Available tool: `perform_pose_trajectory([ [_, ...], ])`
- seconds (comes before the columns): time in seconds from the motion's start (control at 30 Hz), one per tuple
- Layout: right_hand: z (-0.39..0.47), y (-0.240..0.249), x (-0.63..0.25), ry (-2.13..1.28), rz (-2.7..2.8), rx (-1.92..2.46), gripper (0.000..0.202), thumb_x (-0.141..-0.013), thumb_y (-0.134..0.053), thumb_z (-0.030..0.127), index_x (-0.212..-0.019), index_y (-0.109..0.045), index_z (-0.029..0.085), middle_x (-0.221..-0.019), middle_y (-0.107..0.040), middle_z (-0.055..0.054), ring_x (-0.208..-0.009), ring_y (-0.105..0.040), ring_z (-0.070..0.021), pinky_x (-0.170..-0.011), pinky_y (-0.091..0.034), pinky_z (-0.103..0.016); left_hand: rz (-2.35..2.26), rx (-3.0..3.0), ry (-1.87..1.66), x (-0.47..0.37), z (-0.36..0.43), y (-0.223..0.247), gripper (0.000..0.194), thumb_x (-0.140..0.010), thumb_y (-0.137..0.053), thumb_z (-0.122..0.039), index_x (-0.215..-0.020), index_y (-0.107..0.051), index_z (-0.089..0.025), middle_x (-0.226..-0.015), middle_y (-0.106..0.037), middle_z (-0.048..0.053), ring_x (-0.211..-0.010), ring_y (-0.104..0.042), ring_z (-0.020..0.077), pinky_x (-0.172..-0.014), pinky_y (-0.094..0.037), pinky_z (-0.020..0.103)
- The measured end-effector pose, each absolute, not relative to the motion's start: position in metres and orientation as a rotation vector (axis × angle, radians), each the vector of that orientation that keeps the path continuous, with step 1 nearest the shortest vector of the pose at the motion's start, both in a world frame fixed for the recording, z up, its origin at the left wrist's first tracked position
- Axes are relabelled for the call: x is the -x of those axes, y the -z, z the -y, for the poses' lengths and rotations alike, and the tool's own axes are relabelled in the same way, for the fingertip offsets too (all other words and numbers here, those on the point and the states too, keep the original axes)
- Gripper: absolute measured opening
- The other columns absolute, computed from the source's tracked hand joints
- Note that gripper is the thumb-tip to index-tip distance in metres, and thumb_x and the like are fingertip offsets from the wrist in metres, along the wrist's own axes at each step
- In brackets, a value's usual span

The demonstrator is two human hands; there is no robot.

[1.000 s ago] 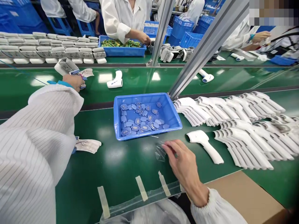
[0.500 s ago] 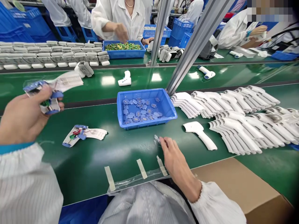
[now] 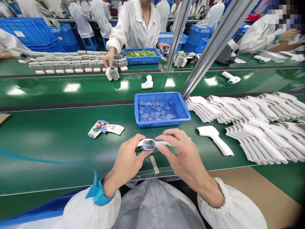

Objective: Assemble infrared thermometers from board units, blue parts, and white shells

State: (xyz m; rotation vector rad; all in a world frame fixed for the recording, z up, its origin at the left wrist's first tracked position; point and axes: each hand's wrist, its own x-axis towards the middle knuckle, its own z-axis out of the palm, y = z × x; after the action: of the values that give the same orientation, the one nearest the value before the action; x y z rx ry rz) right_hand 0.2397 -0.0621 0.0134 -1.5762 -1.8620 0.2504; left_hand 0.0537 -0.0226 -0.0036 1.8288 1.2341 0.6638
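head view, two hands (image 3: 130, 156), one screened device (image 3: 149, 144)

person opposite (image 3: 140, 28) | far blue tray (image 3: 143, 60): green-yellow parts (image 3: 140, 53) | slanted metal post (image 3: 215, 46) | cardboard (image 3: 257, 190), lower right

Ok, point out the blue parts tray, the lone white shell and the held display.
Blue parts tray (image 3: 164, 123): head view, front wall.
Lone white shell (image 3: 215, 138): head view, near the bend.
Held display (image 3: 149, 144): head view, dark screen.
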Motion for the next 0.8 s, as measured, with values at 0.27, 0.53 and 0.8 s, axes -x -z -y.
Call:
perform_pose_trajectory([
  [0.27, 0.063, -0.009, -0.266, -0.150, 1.800, 1.697, 0.029, -0.099, -0.052, 0.041, -0.086, -0.071, 0.023, -0.088, -0.063, -0.004, -0.080, -0.059, -0.0177, -0.070, -0.041, -0.033, -1.448, -1.690, -0.569, -0.052, 0.018, 0.023, 0.024, -0.086, -0.068, -0.038, -0.100, -0.058, -0.022, -0.092, -0.069, 0.004, -0.085, -0.063, 0.0228, -0.073, -0.043, 0.032],
  [0.53, 0.093, 0.056, -0.340, -0.186, 1.776, 2.029, 0.043, -0.095, -0.050, 0.055, -0.118, -0.063, 0.020, -0.088, -0.070, -0.006, -0.069, -0.061, -0.0191, -0.063, -0.044, -0.033, -1.145, -1.135, -0.499, -0.047, 0.016, 0.027, 0.036, -0.087, -0.066, -0.051, -0.098, -0.060, -0.017, -0.081, -0.063, 0.002, -0.060, -0.054, 0.0113, -0.056, -0.043, 0.026],
  [0.8, 0.085, 0.071, -0.441, 0.365, 1.622, 2.431, 0.050, -0.088, -0.058, 0.061, -0.105, -0.074, 0.016, -0.102, -0.068, -0.024, -0.092, -0.059, -0.0384, -0.059, -0.027, -0.041, -0.995, -1.093, -0.479, -0.042, 0.010, 0.012, 0.034, -0.092, -0.061, -0.050, -0.105, -0.062, -0.019, -0.072, -0.063, 0.001, -0.065, -0.054, 0.0139, -0.060, -0.038, 0.026],
])
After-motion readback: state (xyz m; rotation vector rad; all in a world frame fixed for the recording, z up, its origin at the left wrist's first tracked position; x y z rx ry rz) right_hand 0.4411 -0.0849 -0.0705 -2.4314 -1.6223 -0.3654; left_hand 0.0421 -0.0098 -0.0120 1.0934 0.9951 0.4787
